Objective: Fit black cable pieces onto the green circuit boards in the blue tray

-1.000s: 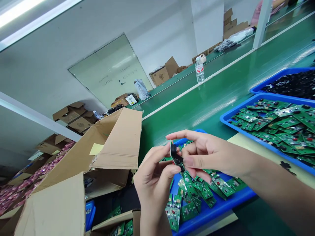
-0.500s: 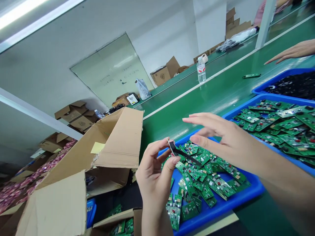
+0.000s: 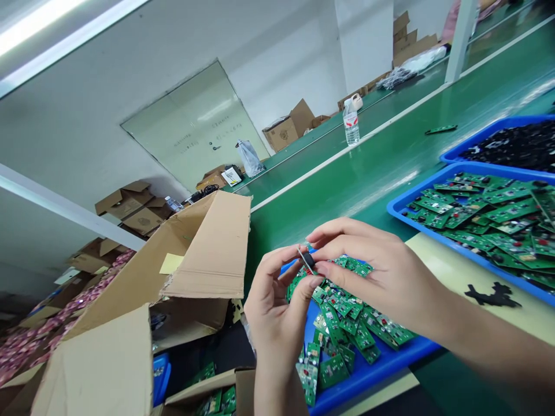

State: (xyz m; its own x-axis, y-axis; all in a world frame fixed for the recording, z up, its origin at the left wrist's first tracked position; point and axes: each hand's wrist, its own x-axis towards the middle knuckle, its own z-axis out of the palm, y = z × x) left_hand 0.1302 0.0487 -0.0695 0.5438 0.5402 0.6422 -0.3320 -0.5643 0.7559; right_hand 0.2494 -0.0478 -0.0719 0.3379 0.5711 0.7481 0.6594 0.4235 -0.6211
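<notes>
Between the thumb and fingers of my left hand (image 3: 277, 306), a small circuit board (image 3: 300, 252) is pinched, seen almost edge-on. A small black part (image 3: 309, 259) sits against its right face. My right hand (image 3: 373, 260) reaches in from the right, thumb and fingertips closed on that black part; its fingers hide some of it. Both hands are above a blue tray (image 3: 377, 375) strewn with green circuit boards (image 3: 332, 320). My right forearm covers the tray's right side.
A second blue tray (image 3: 392, 208) of green boards stands at right, with another tray of black parts (image 3: 511, 147) behind. Loose black pieces (image 3: 494, 294) lie on yellow paper. An open cardboard box (image 3: 208, 248) is at left; a water bottle (image 3: 351, 124) stands farther back.
My right hand has come down and left to the board, its fingers closing on the black part. The black strip hanging there no longer shows. Another person's hand has left the right edge.
</notes>
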